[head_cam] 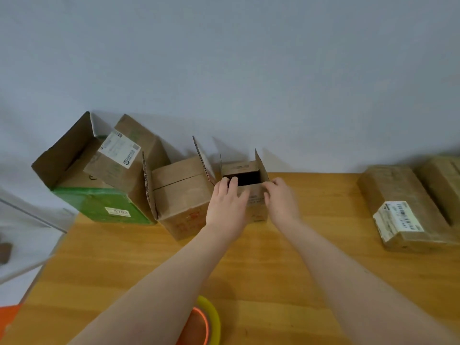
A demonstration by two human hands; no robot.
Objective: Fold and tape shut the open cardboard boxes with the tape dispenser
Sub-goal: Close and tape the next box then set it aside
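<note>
Reaches forward with both bare forearms, low over the table. Grips the small box (pixel 255 204) with the left hand (pixel 227 202), four fingers hooked over the near left rim into the dark opening and thumb pressed on the front face. Clasps the near right corner with the right hand (pixel 282 201), fingers curled against the cardboard, though blurred.

Sees, far left of the left fingers, a large open box (pixel 99 207) with green sides, holding a tilted labelled carton (pixel 119 155). Finds, just beside the left knuckles, a medium box (pixel 181 195) with outer flaps upright and inner flaps folded flat. Sees, well right of the right fingers, two closed parcels (pixel 403 207) side by side, the nearer with a white label. Shows only darkness inside the small box, side flaps standing up.

Leaves the tape dispenser (pixel 215 319), a yellow ring with an orange centre, well behind the fingers, partly under the left forearm. Works on a wooden table (pixel 273 270) against a pale blue-grey wall (pixel 224 70).
</note>
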